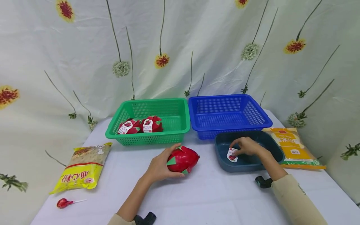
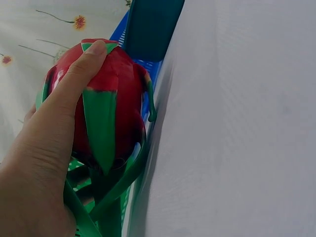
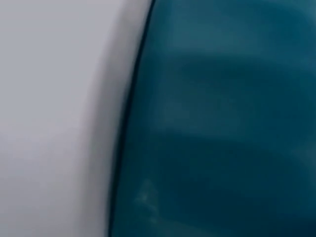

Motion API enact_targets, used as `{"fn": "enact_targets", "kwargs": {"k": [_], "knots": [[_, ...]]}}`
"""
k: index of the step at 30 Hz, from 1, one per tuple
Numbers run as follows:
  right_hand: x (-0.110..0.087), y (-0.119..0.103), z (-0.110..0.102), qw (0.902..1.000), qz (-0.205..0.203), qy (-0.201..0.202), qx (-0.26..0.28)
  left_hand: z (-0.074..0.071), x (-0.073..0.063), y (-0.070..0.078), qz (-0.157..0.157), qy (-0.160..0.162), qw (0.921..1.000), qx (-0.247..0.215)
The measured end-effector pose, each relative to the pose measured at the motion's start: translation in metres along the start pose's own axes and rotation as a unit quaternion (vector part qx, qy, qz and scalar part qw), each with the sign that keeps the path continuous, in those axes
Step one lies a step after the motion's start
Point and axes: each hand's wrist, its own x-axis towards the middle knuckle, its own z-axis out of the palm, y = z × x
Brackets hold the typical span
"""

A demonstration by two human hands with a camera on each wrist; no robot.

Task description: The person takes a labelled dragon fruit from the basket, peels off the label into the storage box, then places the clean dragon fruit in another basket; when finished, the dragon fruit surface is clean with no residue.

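Observation:
My left hand (image 1: 161, 165) grips a red dragon fruit (image 1: 184, 159) with green scales, held above the white cloth near the middle. In the left wrist view the thumb lies along the fruit (image 2: 116, 94), and the other fingers are mostly hidden behind it. My right hand (image 1: 246, 146) reaches into a dark teal basin (image 1: 233, 167) and pinches a white label (image 1: 232, 155) with a red fruit picture. The right wrist view has only the basin's wall (image 3: 212, 123) close up, without the hand. Two labelled dragon fruits (image 1: 152, 124) lie in the green basket (image 1: 149, 140).
A blue basket (image 1: 225, 120) stands right of the green one, behind the basin. Beyond the basin lies a yellow-orange bag (image 1: 293, 148). At the left are a yellow flour bag (image 1: 82, 167) and a red lollipop (image 1: 64, 203). A flowered curtain (image 1: 168, 78) hangs behind.

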Motion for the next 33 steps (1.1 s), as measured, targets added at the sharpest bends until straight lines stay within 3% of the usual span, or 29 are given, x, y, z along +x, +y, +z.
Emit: {"fn": "enact_targets", "kwargs": {"k": [6,13,16,20,28,33], "knots": [[-0.005,0.004,-0.002,0.9998,0.0,-0.018,-0.01,0.001,0.002,0.001,0.002,0.001,1.0,-0.002],[-0.012,0.005,-0.002,1.0,-0.008,0.005,0.0,0.003,0.003,0.001,0.007,-0.005,0.9999,-0.007],[-0.012,0.002,0.0,0.9994,-0.031,0.0,0.013,0.003,0.002,0.0,0.001,0.001,1.0,-0.007],[-0.011,0.001,0.003,0.9981,-0.055,-0.026,-0.015,0.002,0.0,-0.001,-0.006,0.007,0.9999,-0.011],[-0.012,-0.001,0.005,0.9986,-0.025,-0.03,-0.035,0.001,0.001,0.0,-0.009,0.008,0.9998,-0.018],[-0.021,-0.009,-0.007,0.9993,0.009,0.004,-0.035,0.001,-0.001,0.0,-0.01,0.003,0.9999,-0.011]]}}
